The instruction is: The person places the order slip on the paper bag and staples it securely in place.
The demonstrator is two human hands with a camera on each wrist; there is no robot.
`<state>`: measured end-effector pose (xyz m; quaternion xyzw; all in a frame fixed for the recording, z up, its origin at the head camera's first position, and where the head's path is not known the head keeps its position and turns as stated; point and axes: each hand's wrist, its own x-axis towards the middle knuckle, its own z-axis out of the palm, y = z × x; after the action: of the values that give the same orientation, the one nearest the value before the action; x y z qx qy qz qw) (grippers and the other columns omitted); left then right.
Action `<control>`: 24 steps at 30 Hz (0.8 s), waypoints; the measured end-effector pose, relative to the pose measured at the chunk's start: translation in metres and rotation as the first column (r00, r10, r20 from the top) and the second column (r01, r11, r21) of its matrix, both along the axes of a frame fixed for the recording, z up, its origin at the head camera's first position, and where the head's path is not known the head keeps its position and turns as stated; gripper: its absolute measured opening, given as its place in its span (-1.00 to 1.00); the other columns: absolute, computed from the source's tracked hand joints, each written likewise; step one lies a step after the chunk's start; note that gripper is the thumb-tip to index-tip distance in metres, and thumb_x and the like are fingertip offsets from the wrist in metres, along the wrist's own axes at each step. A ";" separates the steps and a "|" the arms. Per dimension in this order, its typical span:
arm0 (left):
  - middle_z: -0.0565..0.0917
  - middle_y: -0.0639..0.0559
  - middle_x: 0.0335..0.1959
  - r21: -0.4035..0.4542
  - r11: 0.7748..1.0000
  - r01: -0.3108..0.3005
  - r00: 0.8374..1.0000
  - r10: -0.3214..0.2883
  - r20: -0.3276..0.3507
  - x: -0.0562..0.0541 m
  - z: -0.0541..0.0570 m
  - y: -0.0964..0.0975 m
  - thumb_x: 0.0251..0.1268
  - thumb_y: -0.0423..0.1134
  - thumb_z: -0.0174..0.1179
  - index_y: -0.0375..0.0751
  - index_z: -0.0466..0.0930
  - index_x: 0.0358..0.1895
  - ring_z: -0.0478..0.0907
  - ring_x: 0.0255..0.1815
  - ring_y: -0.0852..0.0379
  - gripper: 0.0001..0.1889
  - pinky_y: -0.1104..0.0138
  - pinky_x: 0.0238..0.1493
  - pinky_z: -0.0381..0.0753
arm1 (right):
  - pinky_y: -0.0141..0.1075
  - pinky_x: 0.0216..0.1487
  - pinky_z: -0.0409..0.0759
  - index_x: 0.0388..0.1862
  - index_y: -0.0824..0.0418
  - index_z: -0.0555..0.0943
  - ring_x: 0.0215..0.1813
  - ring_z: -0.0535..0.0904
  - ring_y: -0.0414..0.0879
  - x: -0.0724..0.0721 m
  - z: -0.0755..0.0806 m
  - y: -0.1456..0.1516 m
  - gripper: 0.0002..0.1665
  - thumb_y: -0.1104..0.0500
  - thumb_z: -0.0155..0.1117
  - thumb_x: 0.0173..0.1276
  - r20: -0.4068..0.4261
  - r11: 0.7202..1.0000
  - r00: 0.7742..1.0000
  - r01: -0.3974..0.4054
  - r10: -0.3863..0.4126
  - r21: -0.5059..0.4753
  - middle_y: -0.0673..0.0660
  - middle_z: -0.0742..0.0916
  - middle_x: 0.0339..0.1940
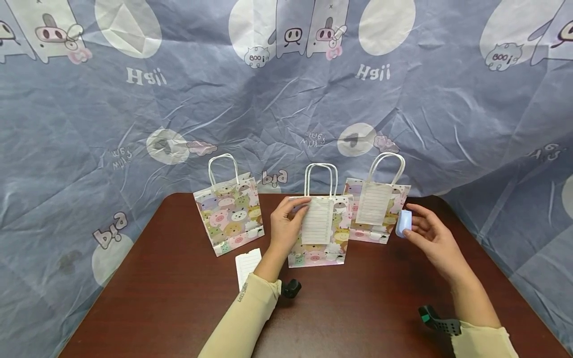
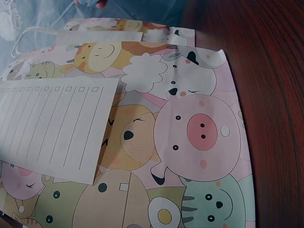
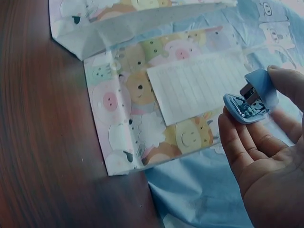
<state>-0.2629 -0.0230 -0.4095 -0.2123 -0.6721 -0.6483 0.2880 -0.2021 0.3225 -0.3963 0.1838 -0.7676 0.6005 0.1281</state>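
Observation:
A small light-blue mini stapler point(image 1: 404, 223) is pinched between the thumb and fingers of my right hand point(image 1: 436, 243), beside the right-hand bag. In the right wrist view the stapler point(image 3: 256, 97) has its jaws apart, with nothing between them. My left hand point(image 1: 286, 223) pinches the upper left edge of a lined paper sheet point(image 1: 317, 221) against the front of the middle paper gift bag point(image 1: 342, 233). That bag has a cartoon animal print and white twisted handles. The left wrist view shows the sheet's point(image 2: 57, 123) lower end standing slightly off the bag.
Behind on the right stands a matching gift bag point(image 1: 394, 209) with a lined sheet point(image 1: 373, 204) on its front. Another bag point(image 1: 230, 219) stands at left, without a sheet on its visible front. A loose sheet point(image 1: 248, 263) lies on the brown table point(image 1: 179, 298). A printed blue cloth point(image 1: 268, 109) hangs behind.

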 end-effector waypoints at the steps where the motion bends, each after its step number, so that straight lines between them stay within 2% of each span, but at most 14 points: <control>1: 0.66 -0.09 -0.25 0.000 1.000 0.001 1.000 -0.001 -0.002 0.000 0.000 0.000 0.28 -0.32 0.34 -0.15 0.78 -0.07 0.51 -0.36 0.33 -0.82 0.53 -0.39 0.50 | -0.57 -0.07 0.61 0.51 0.27 0.26 -0.03 0.63 -0.33 0.001 0.001 -0.001 -0.25 0.48 0.21 0.37 -0.001 1.000 1.000 -0.001 0.001 -0.001 -0.12 0.68 0.03; 7: 0.67 -0.09 -0.24 0.003 1.000 -0.004 1.000 0.004 -0.008 0.000 0.000 0.001 0.27 -0.31 0.35 -0.15 0.79 -0.08 0.55 -0.34 0.31 -0.82 0.52 -0.38 0.53 | -0.61 -0.02 0.59 0.43 0.36 0.37 -0.03 0.64 -0.36 0.003 0.007 -0.012 -0.30 0.52 0.26 0.30 -0.004 0.999 1.000 -0.013 0.013 -0.049 -0.14 0.68 0.02; 11: 0.67 -0.09 -0.25 0.003 1.000 -0.009 1.000 0.009 -0.011 0.000 0.000 0.001 0.27 -0.32 0.35 -0.15 0.79 -0.08 0.56 -0.35 0.31 -0.82 0.52 -0.38 0.53 | -0.57 -0.02 0.62 0.39 0.34 0.41 -0.06 0.68 -0.32 0.004 0.012 -0.020 -0.28 0.59 0.27 0.23 -0.017 0.994 0.999 -0.050 0.049 -0.095 -0.10 0.70 -0.02; 18: 0.67 -0.09 -0.25 -0.005 1.000 -0.008 1.000 0.008 -0.009 0.000 -0.001 0.001 0.28 -0.32 0.34 -0.14 0.79 -0.08 0.57 -0.33 0.30 -0.82 0.51 -0.35 0.56 | -0.57 -0.05 0.61 0.39 0.33 0.40 -0.09 0.67 -0.32 0.008 0.019 -0.034 -0.24 0.62 0.27 0.19 -0.062 0.997 0.997 -0.054 0.050 -0.064 -0.12 0.71 -0.04; 24: 0.67 -0.08 -0.24 -0.002 1.000 -0.011 1.000 0.011 0.001 0.001 -0.001 0.001 0.28 -0.33 0.34 -0.12 0.79 -0.07 0.56 -0.36 0.29 -0.81 0.51 -0.37 0.55 | -0.54 -0.02 0.63 0.38 0.34 0.40 -0.03 0.68 -0.31 0.011 0.025 -0.047 -0.24 0.66 0.23 0.18 -0.079 0.988 0.993 -0.101 0.093 -0.114 -0.11 0.72 0.00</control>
<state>-0.2624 -0.0225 -0.4101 -0.2085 -0.6739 -0.6462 0.2912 -0.1910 0.2753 -0.3715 0.2352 -0.7157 0.6430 0.1376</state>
